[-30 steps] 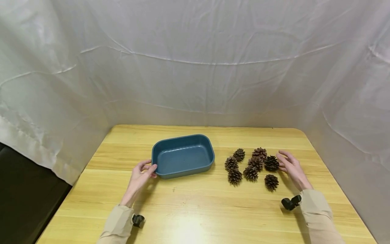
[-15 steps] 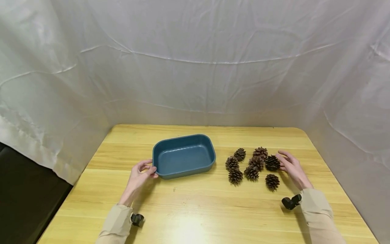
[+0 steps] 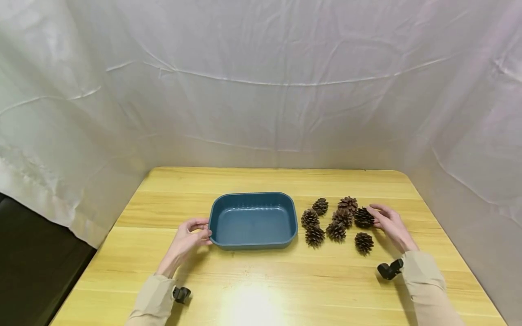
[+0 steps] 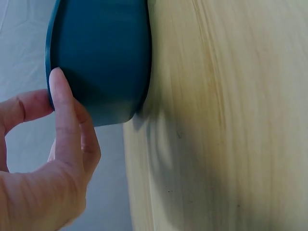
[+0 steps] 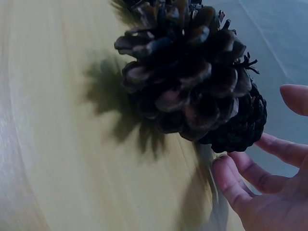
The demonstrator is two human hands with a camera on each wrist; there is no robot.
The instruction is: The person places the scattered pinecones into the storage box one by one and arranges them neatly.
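A blue rectangular dish [image 3: 253, 222] with rounded corners lies on the wooden table, its inside bare. My left hand [image 3: 185, 240] pinches its left end; in the left wrist view the thumb and a finger [image 4: 36, 105] meet at the rim [image 4: 48, 62]. On the right, my right hand [image 3: 392, 227] reaches to a dark pine cone [image 3: 364, 218], thumb and fingers spread around its right side. The right wrist view has fingertips right at that cone [image 5: 243, 122], with the thumb held apart. A nearer pine cone [image 5: 185, 77] partly covers it there.
Several more brown pine cones [image 3: 341, 218] are clustered between the dish and my right hand. One pine cone [image 3: 364, 243] sits apart, closer to me. Pale cloth [image 3: 265, 90] hangs behind the wooden table [image 3: 293, 280] and along both sides.
The dish has turned straighter and shifted right and towards me, with my left hand still on its end. My right hand has barely moved beside the dark pine cone.
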